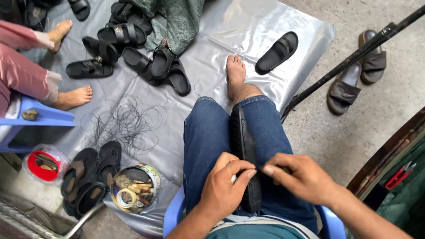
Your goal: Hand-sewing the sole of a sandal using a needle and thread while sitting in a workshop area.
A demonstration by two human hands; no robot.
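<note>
Both hands pinching black sandal sole [246, 150] clamped between knees: left hand [226, 188], right hand [301, 177], fingertips nearly meeting. Long axis pointing away beyond fingertips toward bare foot [236, 73]. Open concrete floor [380, 110] right of fingers.

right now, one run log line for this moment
left hand: pinching black sandal edge | right hand: pinching same edge | sandal: clamped between knees | tin: floor, left

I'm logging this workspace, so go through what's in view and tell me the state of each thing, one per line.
Black sandal: on edge, clamped between the knees.
Left hand: pinching at the sandal's edge.
Right hand: pinching at the sandal's edge.
Round tin: open, filled with tools and a tape roll.
Black thread: loose tangle on the plastic sheet.
Pile of sandals: scattered, some overlapping.
Single black sandal: lying alone beside the bare foot.
</note>
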